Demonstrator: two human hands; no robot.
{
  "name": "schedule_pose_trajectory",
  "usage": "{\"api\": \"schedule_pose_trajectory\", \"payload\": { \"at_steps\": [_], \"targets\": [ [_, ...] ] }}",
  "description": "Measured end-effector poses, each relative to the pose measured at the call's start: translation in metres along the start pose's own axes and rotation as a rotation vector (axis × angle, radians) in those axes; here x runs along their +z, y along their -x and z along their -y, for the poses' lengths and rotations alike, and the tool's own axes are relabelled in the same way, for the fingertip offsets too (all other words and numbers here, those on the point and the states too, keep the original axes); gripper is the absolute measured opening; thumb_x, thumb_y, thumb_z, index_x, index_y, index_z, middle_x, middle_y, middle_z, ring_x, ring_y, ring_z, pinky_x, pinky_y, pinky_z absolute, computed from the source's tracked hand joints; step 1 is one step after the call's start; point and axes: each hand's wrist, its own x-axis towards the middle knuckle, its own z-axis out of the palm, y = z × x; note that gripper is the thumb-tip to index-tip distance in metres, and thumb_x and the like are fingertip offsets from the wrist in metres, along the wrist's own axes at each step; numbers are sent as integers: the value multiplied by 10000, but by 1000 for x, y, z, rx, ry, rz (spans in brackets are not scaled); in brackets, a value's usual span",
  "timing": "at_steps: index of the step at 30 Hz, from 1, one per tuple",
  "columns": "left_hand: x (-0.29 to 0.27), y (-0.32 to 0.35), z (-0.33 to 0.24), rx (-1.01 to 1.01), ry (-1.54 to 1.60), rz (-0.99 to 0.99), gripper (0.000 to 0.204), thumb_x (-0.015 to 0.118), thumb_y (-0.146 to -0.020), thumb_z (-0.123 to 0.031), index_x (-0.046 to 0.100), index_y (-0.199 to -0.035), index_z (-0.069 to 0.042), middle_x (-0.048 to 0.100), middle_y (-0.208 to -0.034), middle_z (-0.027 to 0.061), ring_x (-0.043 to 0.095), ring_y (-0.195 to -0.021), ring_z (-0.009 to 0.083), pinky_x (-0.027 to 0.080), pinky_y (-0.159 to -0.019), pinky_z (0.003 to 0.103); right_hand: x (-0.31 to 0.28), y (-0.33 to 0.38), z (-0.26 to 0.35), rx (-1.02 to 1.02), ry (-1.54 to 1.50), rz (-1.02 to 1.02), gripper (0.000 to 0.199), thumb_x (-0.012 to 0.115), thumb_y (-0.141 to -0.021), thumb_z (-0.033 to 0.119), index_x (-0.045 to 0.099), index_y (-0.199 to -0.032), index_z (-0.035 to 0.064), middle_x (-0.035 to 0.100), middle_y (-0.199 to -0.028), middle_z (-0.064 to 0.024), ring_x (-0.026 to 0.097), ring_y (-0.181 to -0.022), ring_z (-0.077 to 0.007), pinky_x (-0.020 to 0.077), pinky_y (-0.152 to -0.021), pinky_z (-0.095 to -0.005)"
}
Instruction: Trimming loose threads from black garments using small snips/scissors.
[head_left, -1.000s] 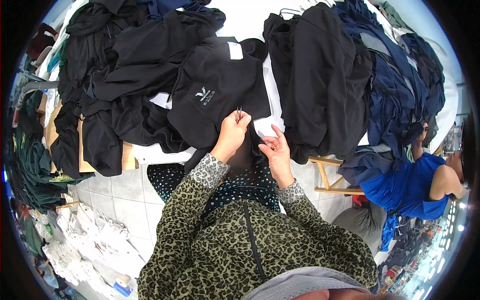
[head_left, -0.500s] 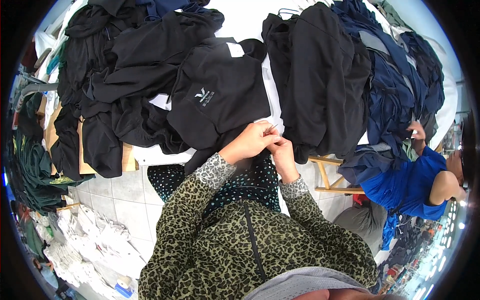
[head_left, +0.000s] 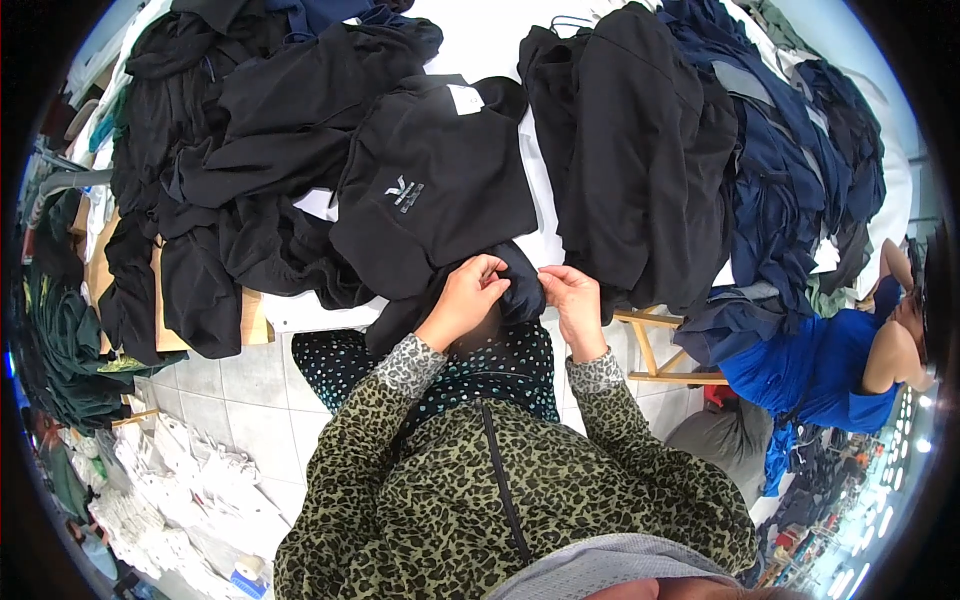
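A black garment with a white paper label near its top and a small pale print lies spread before me at the table's near edge. My left hand is closed, thumb against fingers, at a dark loop of its cloth by the lower right. Opposite, my right hand pinches the other side of that loop between thumb and forefinger. Part of the loop hangs over the table edge between both hands. Whether anything small is also inside the left fingers is too fine to make out.
Black garments heap up on the left, and another black pile lies close on the right. Navy garments are beyond it. A person in blue works at the right. White cloth bundles lie on the lower left.
My hands were together at the garment's lower right corner; now they are apart, left hand lower left, right hand further right, with the dark loop of cloth showing between them.
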Motion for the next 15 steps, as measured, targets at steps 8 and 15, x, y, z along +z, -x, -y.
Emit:
{"api": "schedule_pose_trajectory", "payload": {
  "at_steps": [8, 15],
  "targets": [
    [-1, 0, -2, -10, -5, 19, 185, 651, -798, -90, 595, -929, 28, 599, -799, 90, 572, -690, 148, 474, -656, 278, -7, -4, 7, -135, 141, -74, 121, 609, -850, 30, 645, -932, -52, 656, -784, -70, 614, -650, -112, 515, -586, -236],
    [-2, 1, -12, -24, -85, 51, 237, 653, -795, -115, 583, -972, 26, 609, -817, 113, 598, -721, 187, 477, -670, 299, -8, -4, 9, -119, 195, -34, 115, 619, -843, 39, 659, -912, -44, 655, -765, -55, 604, -622, -100, 496, -562, -222]
  ]
}}
